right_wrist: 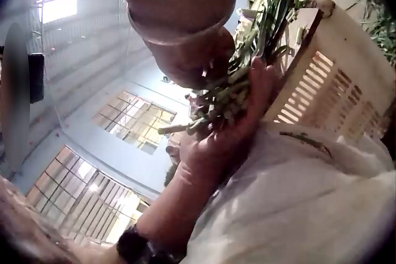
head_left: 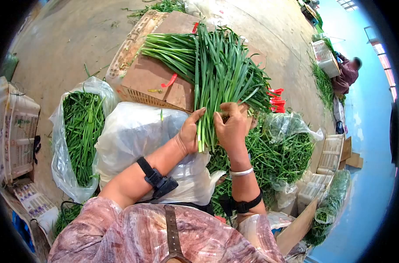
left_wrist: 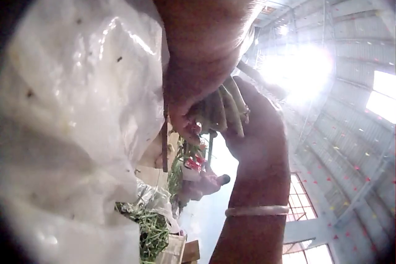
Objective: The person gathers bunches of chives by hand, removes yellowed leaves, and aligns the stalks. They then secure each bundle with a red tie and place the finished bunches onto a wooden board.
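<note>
A loose bunch of long, flat-leaved greens like garlic chives lies with its pale stem ends toward the body. My left hand grips the stems from the left side, thumb along the edge. Opposite it, my right hand has thumb and forefinger bent against the stems at the right. Seen from the right wrist, the stem ends stick out of the left hand. Another bundle of greens lies crosswise beneath, on a brown board over a plastic crate.
White plastic sheeting covers the lap. A clear bag of greens stands at the left, with loose greens heaped at the right. Red ties lie beyond the bunch. Another person sits by the blue wall.
</note>
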### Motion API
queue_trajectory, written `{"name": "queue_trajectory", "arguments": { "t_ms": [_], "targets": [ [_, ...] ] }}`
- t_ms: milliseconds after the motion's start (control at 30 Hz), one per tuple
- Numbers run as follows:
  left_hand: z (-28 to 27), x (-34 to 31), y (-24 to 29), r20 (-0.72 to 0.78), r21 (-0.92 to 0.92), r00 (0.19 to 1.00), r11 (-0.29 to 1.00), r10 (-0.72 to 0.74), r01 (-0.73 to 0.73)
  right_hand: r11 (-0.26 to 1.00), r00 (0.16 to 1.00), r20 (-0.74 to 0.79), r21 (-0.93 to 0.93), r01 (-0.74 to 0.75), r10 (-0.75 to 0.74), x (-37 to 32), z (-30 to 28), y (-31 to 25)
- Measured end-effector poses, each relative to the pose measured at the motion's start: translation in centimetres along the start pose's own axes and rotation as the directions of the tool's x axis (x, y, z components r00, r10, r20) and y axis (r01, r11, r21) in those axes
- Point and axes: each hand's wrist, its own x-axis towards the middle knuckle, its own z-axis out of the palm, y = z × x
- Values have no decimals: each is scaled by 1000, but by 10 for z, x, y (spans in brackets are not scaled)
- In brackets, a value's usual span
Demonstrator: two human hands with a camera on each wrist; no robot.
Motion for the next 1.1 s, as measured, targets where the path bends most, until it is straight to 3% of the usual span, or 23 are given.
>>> {"name": "queue_trajectory", "arguments": {
  "t_ms": [33,67,100,133,233,333,400,533,600,733,800,833,867,900,967,1033,1100],
  "targets": [
    [6,0,0,79,-1,996,1000,-28,29,1000,1000,0,-1,0,0,2,-1,1],
    [-1,3,-1,-35,15,999,1000,16,-15,982,998,-23,-182,46,-51,3,0,1],
    [-4,2,-1,-39,12,999,1000,16,-15,930,994,-33,-358,85,-103,2,1,1],
    [-4,1,-1,-20,30,999,999,25,-24,906,985,-25,-397,145,-168,1,1,-3],
    [-3,0,1,12,33,1000,999,9,-9,919,971,71,-313,241,-230,2,4,2],
    [-5,-1,3,142,26,989,999,-45,42,976,983,160,-179,124,-96,10,-1,-4],
    [-4,3,-2,-20,19,999,999,33,-32,995,978,208,-90,44,-25,19,-3,-11],
    [-3,2,-4,-34,91,999,995,-23,26,978,959,267,-203,-38,92,31,-1,-14],
    [-9,4,-5,-137,98,991,995,6,7,976,937,306,-183,-115,168,34,1,-12],
    [-14,3,-5,-108,119,994,993,0,13,967,936,297,-222,-123,187,30,2,-8],
    [-10,1,-1,-22,33,1000,999,-15,16,986,991,77,-117,118,-109,19,1,-12],
    [-10,0,0,62,-52,998,998,-24,28,986,990,81,-113,122,-113,15,2,-14],
    [-10,1,0,-36,1,999,1000,29,-29,983,981,68,-20,183,-181,11,2,-15],
    [-10,1,-2,-39,0,999,1000,26,-26,969,969,44,70,239,-242,8,2,-15],
    [1,1,-5,-80,80,984,985,158,-152,968,966,54,34,250,-251,9,3,-9],
    [4,-1,-3,-51,106,992,989,112,-106,975,969,142,-68,213,-202,12,9,4],
    [16,-6,-5,-10,56,995,994,94,-94,978,972,141,-56,199,-190,12,9,4]
  ]
}}
